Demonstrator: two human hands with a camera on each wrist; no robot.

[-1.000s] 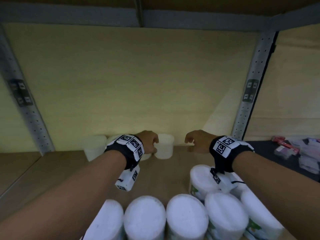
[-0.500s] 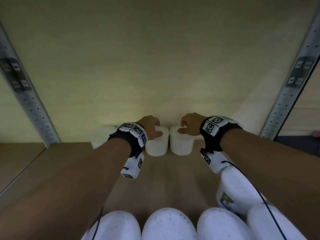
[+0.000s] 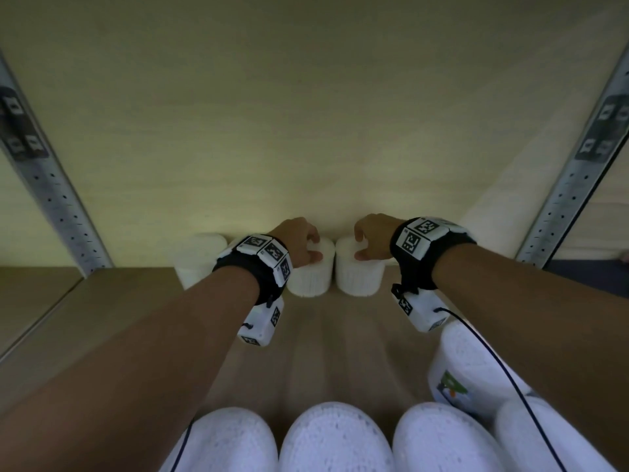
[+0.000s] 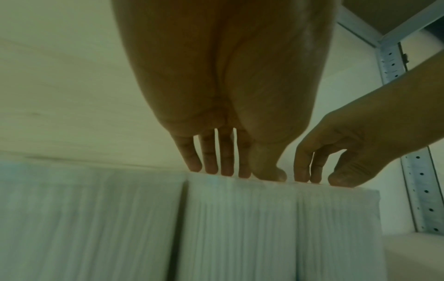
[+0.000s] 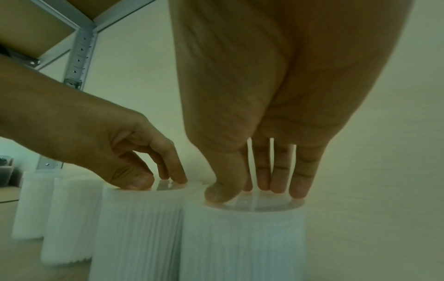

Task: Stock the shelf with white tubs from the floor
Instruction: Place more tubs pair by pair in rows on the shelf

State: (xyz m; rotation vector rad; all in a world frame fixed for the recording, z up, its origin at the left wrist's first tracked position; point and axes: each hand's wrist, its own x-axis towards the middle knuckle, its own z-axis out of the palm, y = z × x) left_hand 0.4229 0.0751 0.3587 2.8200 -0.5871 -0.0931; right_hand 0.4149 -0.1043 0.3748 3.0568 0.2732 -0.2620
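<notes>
Head view shows the wooden shelf (image 3: 143,321) across the frame's centre, with white tubs (image 3: 335,437) along the bottom edge. At centre, left hand (image 3: 297,241) and right hand (image 3: 372,238) each rest bent fingertips on a ribbed tub's lid (image 3: 311,272), (image 3: 359,275), gripping neither; both tubs touch.

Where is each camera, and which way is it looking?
Head: worn on the head, looking forward and down into the shelf; both forearms, left hand and right hand show.
Left wrist: looks along the left hand's fingers onto a tub.
Right wrist: looks along the right hand's fingers onto its tub.
Both wrist views also show the other hand.
</notes>
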